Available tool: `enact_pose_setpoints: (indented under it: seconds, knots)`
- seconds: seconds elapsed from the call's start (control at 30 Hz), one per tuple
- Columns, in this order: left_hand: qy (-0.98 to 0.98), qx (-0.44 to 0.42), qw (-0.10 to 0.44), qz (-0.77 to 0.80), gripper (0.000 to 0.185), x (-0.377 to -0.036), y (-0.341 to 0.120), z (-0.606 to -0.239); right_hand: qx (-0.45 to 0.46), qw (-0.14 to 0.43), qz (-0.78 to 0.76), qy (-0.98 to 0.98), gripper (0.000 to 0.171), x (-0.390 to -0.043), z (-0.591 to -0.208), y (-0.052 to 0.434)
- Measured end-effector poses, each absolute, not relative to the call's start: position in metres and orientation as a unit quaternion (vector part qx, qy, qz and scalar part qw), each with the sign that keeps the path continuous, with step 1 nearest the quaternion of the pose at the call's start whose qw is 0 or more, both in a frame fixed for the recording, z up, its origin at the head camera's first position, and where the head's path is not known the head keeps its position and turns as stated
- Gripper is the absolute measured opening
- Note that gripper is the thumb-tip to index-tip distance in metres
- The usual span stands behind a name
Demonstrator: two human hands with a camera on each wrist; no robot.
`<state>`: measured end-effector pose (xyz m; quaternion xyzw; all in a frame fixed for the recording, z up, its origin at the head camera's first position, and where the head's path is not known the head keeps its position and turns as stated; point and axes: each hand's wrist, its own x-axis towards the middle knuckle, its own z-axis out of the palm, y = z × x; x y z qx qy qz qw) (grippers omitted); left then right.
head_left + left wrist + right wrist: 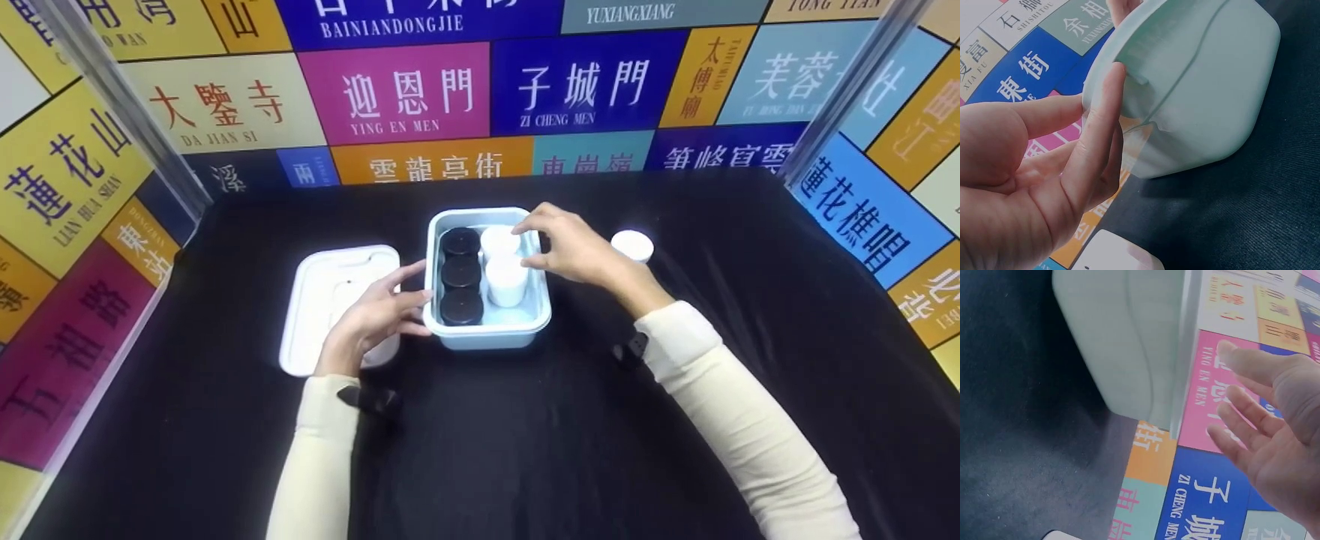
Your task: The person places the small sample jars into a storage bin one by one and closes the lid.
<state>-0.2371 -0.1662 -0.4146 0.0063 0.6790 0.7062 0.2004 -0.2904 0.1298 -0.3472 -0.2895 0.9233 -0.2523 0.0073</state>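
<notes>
A pale blue-green plastic container [487,340] stands upright in the middle of the table. Three black-topped jars [461,271] line its left side, and two white jars [506,281] stand in its right side. My left hand [379,311] holds the container's left rim, thumb over the edge; in the left wrist view its fingers [1107,95] lie against the outer wall. Over the right rim, my right hand [574,244] has its fingertips right at the white jars' tops. The right wrist view shows that hand [1275,422] with fingers apart and gently bent, nothing gripped.
A white lid [319,307] lies flat left of the container, partly behind my left hand. Another white jar [632,245] stands on the black cloth [480,450] beyond my right wrist. Panels with printed characters [409,94] wall off the back and sides.
</notes>
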Motion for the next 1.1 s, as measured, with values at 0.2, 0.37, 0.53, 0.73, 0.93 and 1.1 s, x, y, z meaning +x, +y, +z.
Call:
enact_pose_setpoints:
  seconds: [0.2,0.37,0.53,0.73,0.93,1.1]
  knots:
    - [0.682,-0.002,0.199,0.704,0.066,-0.238,-0.167,-0.414,-0.268,-0.045,-0.311,0.911,0.036,-0.282,-0.347,0.148]
    - [0.683,0.0,0.196,0.703,0.066,-0.238,-0.168,-0.413,-0.245,-0.085,-0.347,0.901,0.034,-0.28,-0.351,0.166]
    - [0.68,0.0,0.197,0.706,0.066,-0.238,-0.167,-0.414,-0.209,-0.103,-0.375,0.898,0.034,-0.28,-0.362,0.185]
    - [0.68,0.011,0.199,0.706,0.068,-0.237,-0.167,-0.414,-0.172,-0.115,-0.402,0.892,0.033,-0.279,-0.375,0.206]
    - [0.677,0.016,0.2,0.708,0.068,-0.237,-0.168,-0.414,-0.138,-0.122,-0.432,0.883,0.035,-0.279,-0.382,0.222]
    - [0.676,0.016,0.203,0.708,0.068,-0.237,-0.168,-0.415,-0.118,-0.14,-0.45,0.874,0.037,-0.28,-0.388,0.233]
